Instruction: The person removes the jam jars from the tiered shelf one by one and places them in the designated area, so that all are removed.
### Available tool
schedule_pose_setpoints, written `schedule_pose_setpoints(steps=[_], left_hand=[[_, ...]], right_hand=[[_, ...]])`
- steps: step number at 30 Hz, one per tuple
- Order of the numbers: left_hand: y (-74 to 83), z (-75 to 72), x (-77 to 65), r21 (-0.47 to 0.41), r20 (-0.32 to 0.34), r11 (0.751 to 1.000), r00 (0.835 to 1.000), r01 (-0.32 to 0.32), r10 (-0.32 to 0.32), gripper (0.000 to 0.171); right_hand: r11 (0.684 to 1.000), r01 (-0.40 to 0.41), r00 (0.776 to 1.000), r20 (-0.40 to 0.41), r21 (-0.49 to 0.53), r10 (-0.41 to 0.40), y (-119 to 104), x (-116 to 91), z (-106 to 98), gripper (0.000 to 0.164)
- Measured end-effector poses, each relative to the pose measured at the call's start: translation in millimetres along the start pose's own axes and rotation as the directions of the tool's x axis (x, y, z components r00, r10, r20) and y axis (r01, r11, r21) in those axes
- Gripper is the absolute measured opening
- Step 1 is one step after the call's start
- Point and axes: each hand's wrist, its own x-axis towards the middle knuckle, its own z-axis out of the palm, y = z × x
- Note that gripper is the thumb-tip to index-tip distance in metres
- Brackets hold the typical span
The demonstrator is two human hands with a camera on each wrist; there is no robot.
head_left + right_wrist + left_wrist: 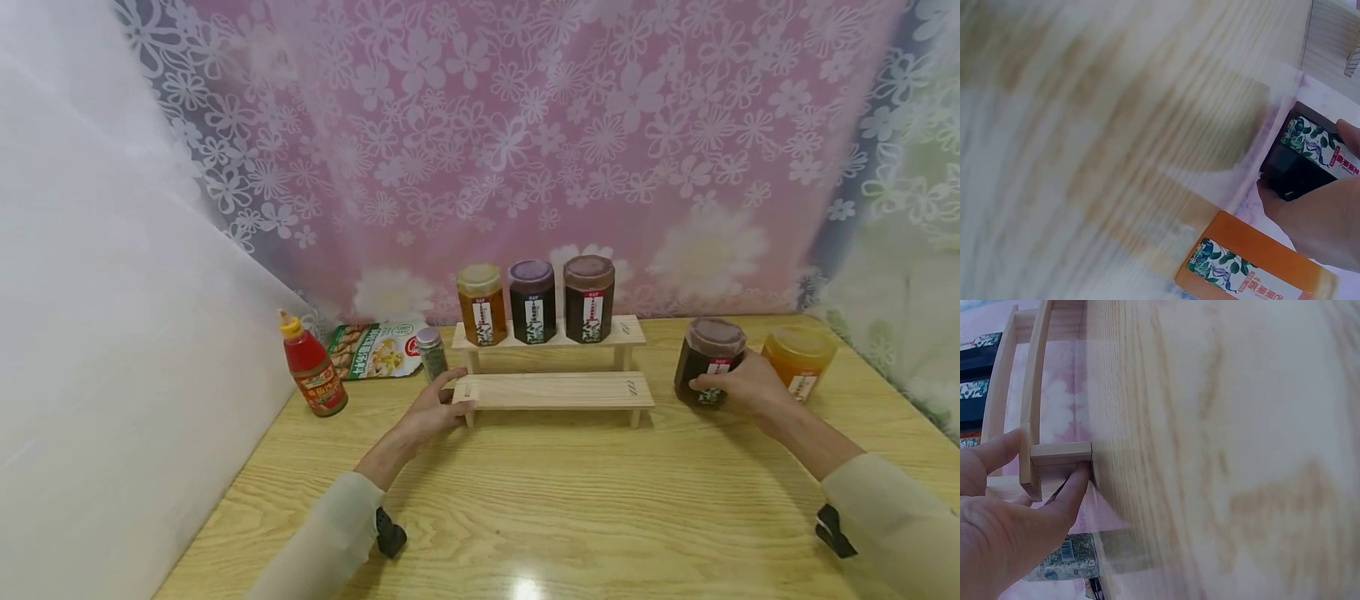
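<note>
A two-step wooden rack (551, 390) stands mid-table. My left hand (433, 410) grips the left end of its lower step, thumb on the board and fingers at the leg (1060, 453). On the right, my right hand (753, 385) holds a dark jar (701, 358) with a brownish lid and white label, its fingers wrapped around the side. An orange jar (806, 354) with a yellow lid stands just beyond that hand. Along the upper step sit an amber jar (482, 310), a dark jar with a purple lid (532, 304) and a dark jar with a brownish lid (588, 300).
Left of the rack are a small spice jar (431, 350), a green and white food packet (378, 350) lying flat, and a red squeeze bottle (313, 371) with a yellow cap. A white wall (112, 333) borders the left side, and a pink floral curtain (480, 150) hangs behind the table.
</note>
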Motion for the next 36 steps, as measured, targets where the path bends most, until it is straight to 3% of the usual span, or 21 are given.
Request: schedule_pose_setpoints(steps=[16, 22, 36], left_hand=[[0.3, -0.1, 1.0, 0.015, 0.003, 1.0, 1.0, 0.016, -0.016, 0.066], [-0.2, 0.0, 1.0, 0.014, 0.004, 1.0, 1.0, 0.001, -0.001, 0.066], [-1.3, 1.0, 0.0, 0.022, 0.003, 1.0, 1.0, -0.006, 0.006, 0.067]], right_hand=[[1.0, -0.025, 0.999, 0.031, -0.003, 0.025, 2.7, 4.4, -0.5, 0.094], [1.0, -0.006, 0.999, 0.033, 0.016, 0.006, 2.1, 4.2, 1.6, 0.096], [0.997, 0.053, 0.989, 0.132, 0.059, -0.06, 9.2, 7.1, -3.8, 0.1]])
